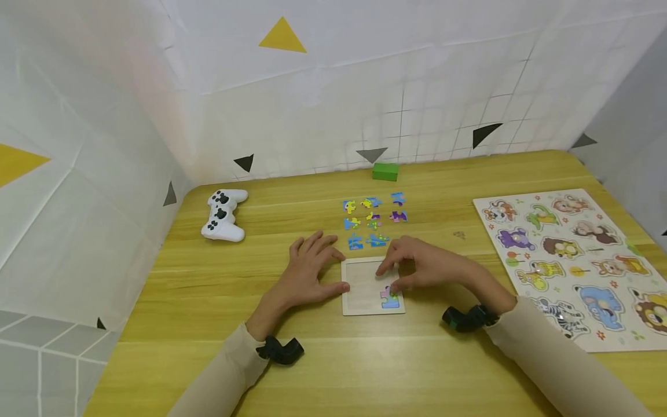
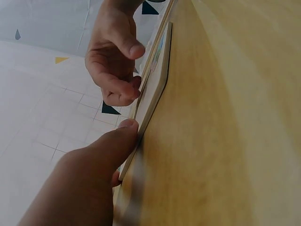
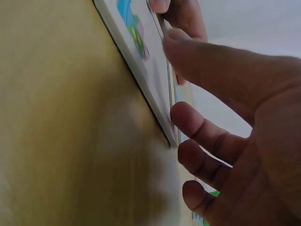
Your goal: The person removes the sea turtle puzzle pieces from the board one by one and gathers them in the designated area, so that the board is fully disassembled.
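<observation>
A square wooden puzzle tray [image 1: 373, 314] lies on the table between the hands, with one jigsaw piece [image 1: 389, 302] in its lower right corner. My left hand [image 1: 308, 274] lies at the tray's left side, fingers spread, the thumb [image 2: 127, 129] resting on the rim. Over the tray's right part hovers my right hand [image 1: 424, 263], its fingers loosely bent and apart, nothing between them. In the right wrist view its thumb [image 3: 202, 54] is above the tray near the piece. Beyond the tray lie several loose jigsaw pieces [image 1: 377, 240] in blue, yellow and purple.
A white game controller [image 1: 223, 215] lies at the back left. By the wall stands a green block [image 1: 385, 172]. A large animal puzzle board [image 1: 568, 272] covers the table's right side, with the right forearm over its near left corner.
</observation>
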`<state>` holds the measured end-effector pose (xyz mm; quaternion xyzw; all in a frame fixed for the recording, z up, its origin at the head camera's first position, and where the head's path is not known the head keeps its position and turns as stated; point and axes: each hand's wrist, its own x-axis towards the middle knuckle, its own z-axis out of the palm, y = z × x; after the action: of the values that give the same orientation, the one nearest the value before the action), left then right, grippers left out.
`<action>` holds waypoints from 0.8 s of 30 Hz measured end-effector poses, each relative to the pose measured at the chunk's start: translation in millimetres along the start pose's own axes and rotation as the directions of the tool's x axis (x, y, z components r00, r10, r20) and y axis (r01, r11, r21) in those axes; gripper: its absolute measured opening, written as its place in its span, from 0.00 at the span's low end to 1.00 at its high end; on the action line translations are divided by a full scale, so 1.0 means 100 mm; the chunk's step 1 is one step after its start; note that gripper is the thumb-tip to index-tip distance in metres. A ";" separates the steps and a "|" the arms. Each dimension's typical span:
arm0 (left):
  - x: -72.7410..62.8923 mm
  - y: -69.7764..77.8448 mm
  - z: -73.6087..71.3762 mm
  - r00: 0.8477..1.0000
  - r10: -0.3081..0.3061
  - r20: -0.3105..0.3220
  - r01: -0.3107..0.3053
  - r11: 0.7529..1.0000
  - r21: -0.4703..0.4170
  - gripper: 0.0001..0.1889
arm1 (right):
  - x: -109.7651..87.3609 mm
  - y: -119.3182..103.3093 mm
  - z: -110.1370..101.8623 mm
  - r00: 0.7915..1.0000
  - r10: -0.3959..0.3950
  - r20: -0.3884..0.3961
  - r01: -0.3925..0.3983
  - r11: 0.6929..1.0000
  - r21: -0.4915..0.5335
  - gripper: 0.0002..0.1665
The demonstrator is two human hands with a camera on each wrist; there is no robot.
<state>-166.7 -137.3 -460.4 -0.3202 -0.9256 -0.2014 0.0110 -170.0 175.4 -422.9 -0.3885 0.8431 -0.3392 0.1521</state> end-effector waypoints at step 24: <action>0.01 -0.01 0.00 1.000 -0.012 0.008 0.012 1.000 -0.011 0.28 | -0.01 -0.21 0.12 0.996 -0.003 0.087 0.014 0.992 -0.126 0.23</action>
<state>-168.1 -137.9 -461.2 -0.3154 -0.9265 -0.2053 0.0042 -151.0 161.1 -417.5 -0.4152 0.8539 -0.2687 0.1621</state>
